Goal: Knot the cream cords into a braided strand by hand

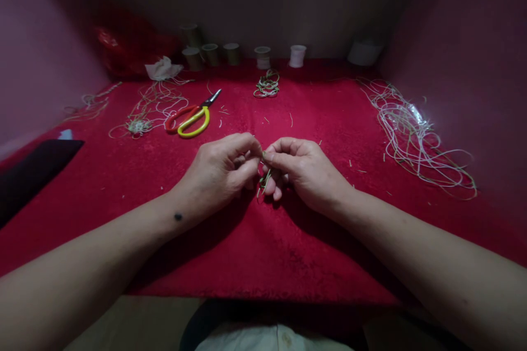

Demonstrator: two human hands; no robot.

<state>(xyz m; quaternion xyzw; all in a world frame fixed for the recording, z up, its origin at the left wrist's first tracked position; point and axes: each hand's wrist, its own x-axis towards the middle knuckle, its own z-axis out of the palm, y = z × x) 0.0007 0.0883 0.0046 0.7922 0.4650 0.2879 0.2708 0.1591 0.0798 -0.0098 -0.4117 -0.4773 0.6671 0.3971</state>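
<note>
Over the middle of the red cloth, my left hand (228, 164) and my right hand (298, 167) meet fingertip to fingertip. Both are closed in a pinch on a small piece of knotted green cord (265, 180). Its loops dangle below the pinch, in front of the curled fingers of my right hand. The exact spot held between the fingertips is mostly covered. Beyond my left hand lie scissors (193, 120) with one red and one yellow handle, blades pointing away to the right. Farther back is a small heap of knotted green and white cord (267, 85).
Spools of cord (209, 55) and a white spool (297, 56) line the back wall. Loose cords (420, 137) sprawl at the right, and a cord tangle (140, 126) lies at the left. A red plastic bag (132, 46) and a dark object (39, 175) are leftward. Short clippings dot the cloth.
</note>
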